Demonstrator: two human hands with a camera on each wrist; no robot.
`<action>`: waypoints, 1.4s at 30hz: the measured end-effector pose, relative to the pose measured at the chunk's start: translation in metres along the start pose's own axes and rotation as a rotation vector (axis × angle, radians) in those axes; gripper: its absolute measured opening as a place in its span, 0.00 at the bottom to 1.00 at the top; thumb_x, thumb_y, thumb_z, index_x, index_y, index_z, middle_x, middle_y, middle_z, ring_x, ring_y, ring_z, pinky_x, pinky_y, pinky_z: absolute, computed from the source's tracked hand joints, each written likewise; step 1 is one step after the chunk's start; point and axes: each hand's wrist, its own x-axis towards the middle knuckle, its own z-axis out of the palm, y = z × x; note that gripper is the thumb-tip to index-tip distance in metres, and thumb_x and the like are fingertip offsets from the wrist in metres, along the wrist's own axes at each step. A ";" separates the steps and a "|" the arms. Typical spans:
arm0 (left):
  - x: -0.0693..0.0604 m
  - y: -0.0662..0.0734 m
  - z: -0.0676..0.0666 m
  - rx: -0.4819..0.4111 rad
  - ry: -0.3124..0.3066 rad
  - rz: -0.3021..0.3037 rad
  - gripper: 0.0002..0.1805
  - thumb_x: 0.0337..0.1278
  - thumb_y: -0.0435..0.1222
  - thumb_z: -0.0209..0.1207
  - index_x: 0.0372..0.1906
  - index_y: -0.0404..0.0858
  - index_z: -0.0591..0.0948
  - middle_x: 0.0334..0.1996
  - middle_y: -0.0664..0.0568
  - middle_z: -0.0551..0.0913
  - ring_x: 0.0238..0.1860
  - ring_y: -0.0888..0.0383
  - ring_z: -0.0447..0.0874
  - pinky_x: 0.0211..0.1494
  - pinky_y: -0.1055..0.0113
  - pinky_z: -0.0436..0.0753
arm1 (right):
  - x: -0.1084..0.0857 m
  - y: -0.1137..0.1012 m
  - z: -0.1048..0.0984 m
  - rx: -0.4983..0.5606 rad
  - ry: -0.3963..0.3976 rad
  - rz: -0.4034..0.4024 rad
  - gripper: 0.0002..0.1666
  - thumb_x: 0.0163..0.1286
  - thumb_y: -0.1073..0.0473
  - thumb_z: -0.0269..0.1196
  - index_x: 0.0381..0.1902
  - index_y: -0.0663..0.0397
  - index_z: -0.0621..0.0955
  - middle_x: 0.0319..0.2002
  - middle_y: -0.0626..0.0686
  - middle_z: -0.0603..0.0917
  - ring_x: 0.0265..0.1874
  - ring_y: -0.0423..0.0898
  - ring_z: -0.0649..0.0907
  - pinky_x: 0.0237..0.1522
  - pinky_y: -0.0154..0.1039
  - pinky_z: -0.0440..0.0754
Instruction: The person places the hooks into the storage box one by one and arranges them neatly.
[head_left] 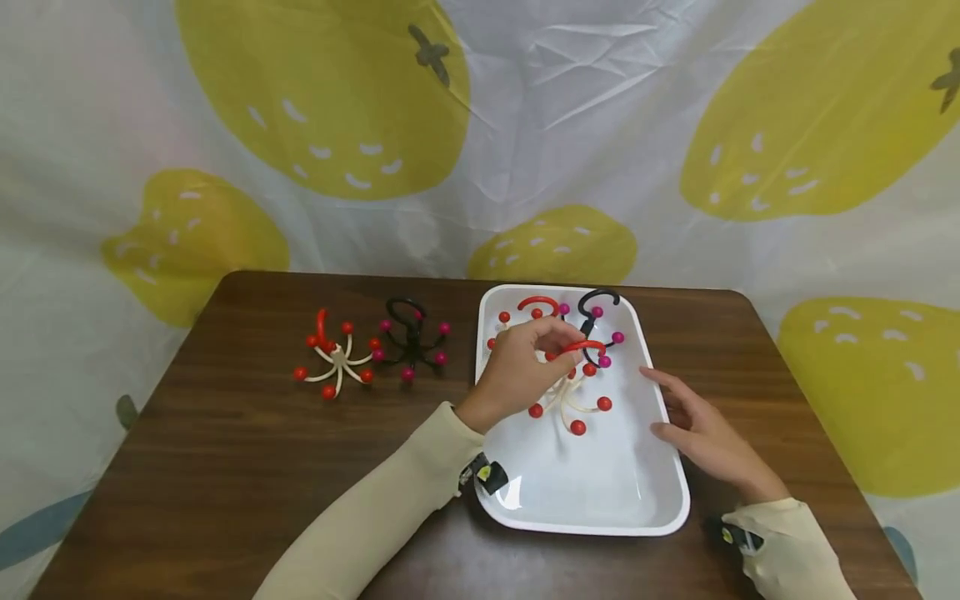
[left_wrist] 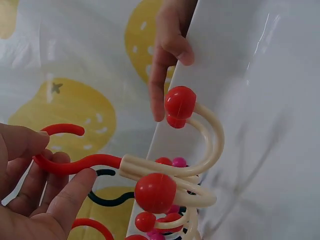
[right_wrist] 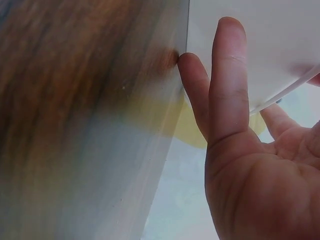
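A cream multi-armed hanger with red balls (head_left: pixel 564 390) hangs by its red hook from the left hand (head_left: pixel 521 367), over the white tray (head_left: pixel 570 508). In the left wrist view the left hand (left_wrist: pixel 37 185) pinches that red hook (left_wrist: pixel 75 165) between thumb and fingers, and the cream arms (left_wrist: pixel 200 167) curve away from it. At the tray's right rim, the right hand (head_left: pixel 705 429) has its fingers extended against the side. The right wrist view shows this hand (right_wrist: pixel 250 165) with straight fingers at the tray wall (right_wrist: pixel 270 45).
Left of the tray on the brown table (head_left: pixel 247 467) lie a cream hanger with red balls (head_left: pixel 339 360) and a black one with pink balls (head_left: pixel 412 342). Inside the tray's far end are another black hanger (head_left: pixel 587 327) and a red hook (head_left: pixel 538 301). A lemon-patterned cloth (head_left: pixel 510 125) hangs behind.
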 end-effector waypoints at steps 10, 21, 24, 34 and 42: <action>0.008 -0.006 0.019 0.007 -0.024 0.018 0.08 0.64 0.33 0.71 0.47 0.42 0.89 0.37 0.54 0.92 0.35 0.67 0.85 0.39 0.76 0.81 | 0.003 -0.001 0.002 0.012 -0.005 -0.026 0.46 0.74 0.66 0.63 0.84 0.47 0.59 0.72 0.73 0.71 0.61 0.72 0.83 0.46 0.51 0.92; 0.016 -0.005 0.039 0.002 -0.066 -0.051 0.10 0.67 0.34 0.70 0.50 0.43 0.88 0.41 0.57 0.90 0.39 0.70 0.83 0.45 0.79 0.82 | 0.004 -0.002 0.001 0.013 0.006 -0.026 0.47 0.72 0.67 0.63 0.84 0.47 0.59 0.71 0.71 0.71 0.62 0.73 0.81 0.47 0.52 0.92; 0.018 -0.007 0.042 0.012 -0.071 -0.056 0.10 0.66 0.34 0.70 0.50 0.43 0.88 0.41 0.57 0.90 0.39 0.70 0.82 0.44 0.79 0.81 | 0.004 -0.001 0.002 0.013 -0.002 -0.025 0.47 0.72 0.67 0.63 0.84 0.46 0.59 0.73 0.71 0.70 0.63 0.73 0.80 0.48 0.53 0.91; 0.021 -0.010 0.049 0.026 -0.088 -0.094 0.10 0.65 0.34 0.71 0.50 0.44 0.88 0.40 0.59 0.90 0.37 0.70 0.81 0.42 0.78 0.81 | 0.004 0.001 0.003 -0.007 0.013 -0.043 0.46 0.72 0.68 0.63 0.83 0.48 0.60 0.71 0.72 0.72 0.62 0.72 0.81 0.49 0.51 0.91; 0.021 -0.008 0.047 0.032 -0.109 -0.105 0.11 0.66 0.36 0.71 0.51 0.45 0.88 0.40 0.61 0.89 0.38 0.70 0.81 0.43 0.77 0.81 | 0.005 0.001 0.003 0.003 0.006 -0.035 0.46 0.72 0.67 0.63 0.84 0.47 0.60 0.71 0.72 0.72 0.62 0.73 0.81 0.47 0.51 0.92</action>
